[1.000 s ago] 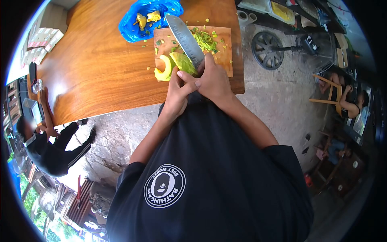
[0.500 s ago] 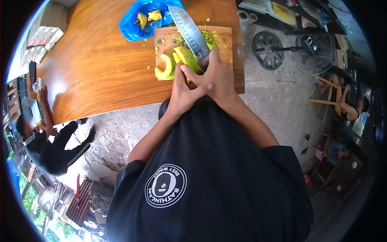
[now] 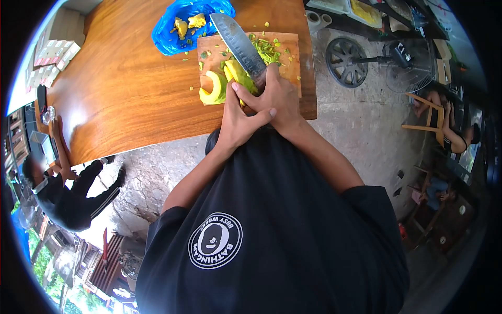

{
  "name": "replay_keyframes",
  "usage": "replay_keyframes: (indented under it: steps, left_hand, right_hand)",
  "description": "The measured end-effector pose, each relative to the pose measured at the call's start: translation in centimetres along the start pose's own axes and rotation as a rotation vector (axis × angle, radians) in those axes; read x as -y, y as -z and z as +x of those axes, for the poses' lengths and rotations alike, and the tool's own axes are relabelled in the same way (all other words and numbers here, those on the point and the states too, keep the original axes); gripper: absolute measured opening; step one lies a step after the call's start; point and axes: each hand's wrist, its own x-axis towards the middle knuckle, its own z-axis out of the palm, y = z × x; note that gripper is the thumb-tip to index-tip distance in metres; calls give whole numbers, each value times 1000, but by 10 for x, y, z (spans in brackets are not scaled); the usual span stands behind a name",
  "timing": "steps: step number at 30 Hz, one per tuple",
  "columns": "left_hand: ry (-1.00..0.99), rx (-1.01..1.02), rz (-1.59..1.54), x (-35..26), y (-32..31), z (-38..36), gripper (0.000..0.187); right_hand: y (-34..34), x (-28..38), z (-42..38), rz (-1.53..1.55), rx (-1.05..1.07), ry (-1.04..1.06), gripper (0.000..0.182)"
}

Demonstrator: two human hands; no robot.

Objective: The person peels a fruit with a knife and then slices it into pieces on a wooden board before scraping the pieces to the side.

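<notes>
My right hand (image 3: 282,102) is closed round the handle end of a large kitchen knife (image 3: 238,43), its wide blade slanting up and left over the wooden cutting board (image 3: 290,44). My left hand (image 3: 238,118) grips a green-skinned, yellow-fleshed piece of squash (image 3: 243,77) at the board's near edge. Both hands touch, and their fingers hide part of the squash and the handle. A curved yellow squash slice (image 3: 213,90) lies just left of it. Thin green peelings (image 3: 267,51) are heaped right of the blade.
Behind the board, a blue plastic bag (image 3: 164,36) holds yellow chunks and peel bits. Scraps dot the wooden table (image 3: 125,78). One person (image 3: 63,201) sits at the table's left end; others are at the right. A fan (image 3: 405,65) stands on the floor at right.
The view has shifted slightly. The knife blade tilts a little further left, and my right hand has moved slightly left with it. My left hand keeps its grip on the squash.
</notes>
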Motion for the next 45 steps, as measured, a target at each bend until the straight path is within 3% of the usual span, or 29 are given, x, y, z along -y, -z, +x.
replay_keyframes:
  steps: [7, 9, 18, 20, 28, 30, 33, 40, 42, 45]
  left_hand:
    - [17, -15, 53, 10, 7, 2, 84]
    - [12, -13, 55, 12, 8, 2, 84]
    - [-10, -3, 20, 13, 9, 4, 85]
    - [59, -8, -205, 22, 14, 6, 82]
    - [130, -19, -562, 6, 21, 2, 81]
    - [89, 27, -586, 8, 24, 1, 79]
    - [98, 13, -584, 7, 28, 0, 77]
    - [115, -26, -570, 7, 33, 1, 73]
    - [96, -46, -494, 11, 33, 1, 77]
    - [100, -55, -479, 13, 31, 1, 78]
  right_hand:
    - [2, 2, 3, 2, 59, -28, 70]
    - [7, 4, 4, -22, 160, -55, 71]
    - [-1, -4, 1, 69, 90, 0, 65]
    - [-1, -9, 3, 117, 104, 1, 65]
    - [8, -16, 3, 204, 169, 71, 58]
    - [7, -19, 5, 507, 154, -42, 50]
    - [10, -19, 5, 502, 137, -167, 51]
    - [9, -20, 8, 331, 77, -128, 52]
    - [13, -16, 5, 157, 63, -1, 60]
    - [13, -8, 3, 128, 53, 133, 73]
